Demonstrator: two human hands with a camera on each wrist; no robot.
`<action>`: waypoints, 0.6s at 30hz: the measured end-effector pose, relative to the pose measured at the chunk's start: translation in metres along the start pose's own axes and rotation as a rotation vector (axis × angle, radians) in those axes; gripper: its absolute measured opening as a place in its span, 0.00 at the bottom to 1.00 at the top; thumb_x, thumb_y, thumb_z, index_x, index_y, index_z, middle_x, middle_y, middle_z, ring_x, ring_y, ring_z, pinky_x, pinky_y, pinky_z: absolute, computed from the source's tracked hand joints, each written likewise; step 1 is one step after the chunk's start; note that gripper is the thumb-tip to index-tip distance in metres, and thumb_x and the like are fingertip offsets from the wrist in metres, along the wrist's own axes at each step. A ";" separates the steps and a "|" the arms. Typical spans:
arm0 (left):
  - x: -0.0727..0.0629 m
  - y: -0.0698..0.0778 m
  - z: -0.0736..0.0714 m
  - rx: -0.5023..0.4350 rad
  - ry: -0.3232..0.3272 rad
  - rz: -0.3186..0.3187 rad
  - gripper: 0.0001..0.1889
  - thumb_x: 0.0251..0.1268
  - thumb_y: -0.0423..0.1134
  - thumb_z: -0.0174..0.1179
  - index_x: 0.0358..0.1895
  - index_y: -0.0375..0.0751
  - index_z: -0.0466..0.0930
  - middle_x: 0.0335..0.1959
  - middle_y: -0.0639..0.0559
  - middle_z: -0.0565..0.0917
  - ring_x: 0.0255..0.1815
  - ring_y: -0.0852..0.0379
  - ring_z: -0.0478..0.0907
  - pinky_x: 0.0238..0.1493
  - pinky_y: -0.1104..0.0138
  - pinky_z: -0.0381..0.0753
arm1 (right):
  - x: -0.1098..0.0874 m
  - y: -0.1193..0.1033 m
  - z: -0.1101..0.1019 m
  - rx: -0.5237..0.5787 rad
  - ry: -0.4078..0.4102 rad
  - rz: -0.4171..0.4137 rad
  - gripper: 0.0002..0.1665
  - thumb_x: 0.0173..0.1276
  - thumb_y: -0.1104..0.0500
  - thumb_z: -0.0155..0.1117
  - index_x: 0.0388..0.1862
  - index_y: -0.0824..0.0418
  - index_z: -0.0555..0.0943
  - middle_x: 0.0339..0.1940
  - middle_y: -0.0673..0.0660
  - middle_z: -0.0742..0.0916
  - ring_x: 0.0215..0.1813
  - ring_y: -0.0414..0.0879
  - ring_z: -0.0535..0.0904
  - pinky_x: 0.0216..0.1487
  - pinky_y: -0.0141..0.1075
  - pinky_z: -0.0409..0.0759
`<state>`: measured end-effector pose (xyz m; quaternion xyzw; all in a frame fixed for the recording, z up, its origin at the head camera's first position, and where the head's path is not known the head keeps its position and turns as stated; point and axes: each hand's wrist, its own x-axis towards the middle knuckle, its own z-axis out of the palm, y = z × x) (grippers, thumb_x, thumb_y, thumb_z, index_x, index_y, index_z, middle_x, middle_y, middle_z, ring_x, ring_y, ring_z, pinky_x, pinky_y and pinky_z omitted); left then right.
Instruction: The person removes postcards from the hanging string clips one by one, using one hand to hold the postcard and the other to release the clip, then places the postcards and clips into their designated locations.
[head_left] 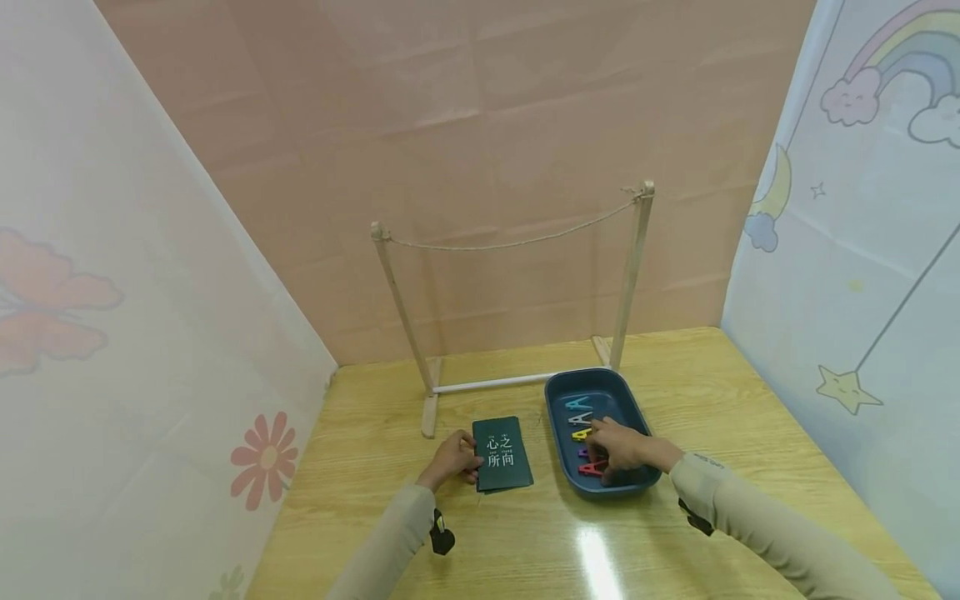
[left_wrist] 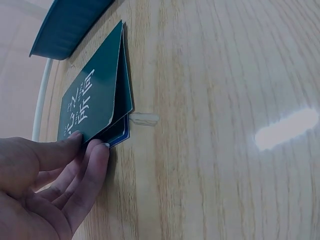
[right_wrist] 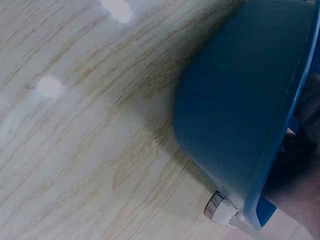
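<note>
My left hand [head_left: 452, 458] pinches the left edge of a dark green card [head_left: 504, 479] printed with white Chinese characters. In the left wrist view the thumb lies over this card and the fingers [left_wrist: 92, 167] reach under its lifted edge, with other cards [left_wrist: 122, 135] below. My right hand [head_left: 622, 446] reaches into a dark blue tray [head_left: 555, 442], fingers down among several clothespins: a red one [head_left: 592, 468], a purple one and a yellow one [head_left: 581, 434]. White and teal [head_left: 578, 403] clothespins lie farther back. I cannot tell whether the right fingers grip one.
Behind the cards stands a wooden frame [head_left: 630, 275] with a sagging string [head_left: 510, 247] tied between its posts. A white bar [head_left: 491, 384] joins its feet, partly behind the tray. Cloth-like walls enclose the wooden table [head_left: 360, 517] at back and sides.
</note>
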<state>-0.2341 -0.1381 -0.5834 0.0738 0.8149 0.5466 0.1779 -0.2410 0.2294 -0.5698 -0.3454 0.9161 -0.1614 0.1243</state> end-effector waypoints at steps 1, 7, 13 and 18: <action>0.000 -0.001 0.000 -0.002 0.008 -0.026 0.17 0.65 0.24 0.62 0.53 0.25 0.68 0.29 0.39 0.84 0.23 0.50 0.84 0.28 0.60 0.88 | 0.000 0.000 0.000 0.005 0.000 -0.002 0.23 0.39 0.53 0.87 0.29 0.51 0.80 0.37 0.46 0.74 0.40 0.45 0.65 0.38 0.37 0.71; -0.001 -0.002 0.000 0.027 0.040 -0.066 0.18 0.65 0.23 0.62 0.54 0.24 0.68 0.29 0.38 0.84 0.22 0.54 0.82 0.26 0.60 0.87 | 0.001 0.000 -0.003 0.045 0.020 -0.039 0.23 0.41 0.50 0.86 0.31 0.52 0.80 0.37 0.47 0.74 0.39 0.44 0.65 0.37 0.36 0.70; -0.001 -0.004 -0.002 0.036 0.055 -0.048 0.16 0.69 0.26 0.59 0.54 0.26 0.66 0.27 0.36 0.83 0.19 0.54 0.80 0.23 0.61 0.86 | -0.003 0.005 -0.012 0.060 0.197 -0.099 0.13 0.58 0.51 0.77 0.30 0.52 0.80 0.31 0.45 0.74 0.34 0.39 0.68 0.32 0.33 0.71; -0.002 -0.003 -0.012 0.205 0.149 0.145 0.08 0.76 0.31 0.53 0.47 0.26 0.72 0.25 0.35 0.82 0.19 0.51 0.80 0.21 0.64 0.82 | -0.002 0.009 -0.022 -0.051 0.428 -0.100 0.09 0.66 0.55 0.71 0.28 0.52 0.80 0.27 0.43 0.76 0.29 0.37 0.71 0.28 0.33 0.74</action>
